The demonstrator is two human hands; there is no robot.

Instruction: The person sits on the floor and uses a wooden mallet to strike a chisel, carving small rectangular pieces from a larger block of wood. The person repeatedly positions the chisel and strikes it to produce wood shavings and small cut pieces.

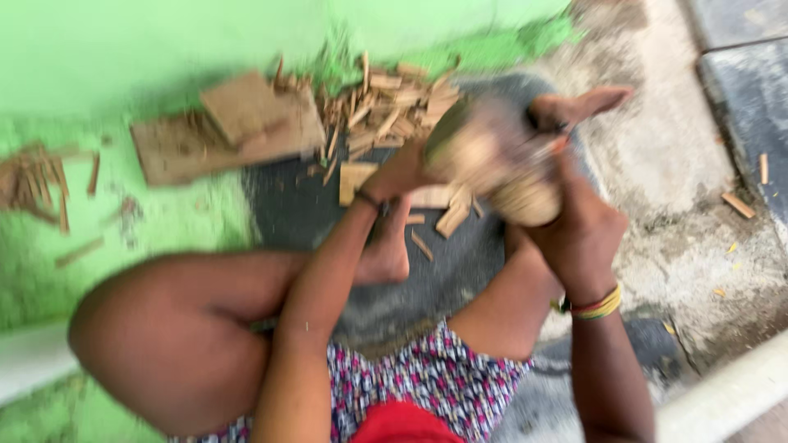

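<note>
I sit on the ground with my legs folded and hold a round, pale brown wooden lump (492, 160) up in front of me; it is blurred. My left hand (398, 174) grips its left side. My right hand (579, 230), with coloured bands on the wrist, grips its lower right side. My left foot (386, 250) lies below the left hand, and my right foot (579, 107) sticks out behind the lump.
A heap of small wood chips and sticks (394, 107) lies past my hands on a dark mat (295, 205). Flat brown boards (238, 123) lie to the left by a green wall (164, 49). A few loose chips (739, 203) sit on rough concrete at right.
</note>
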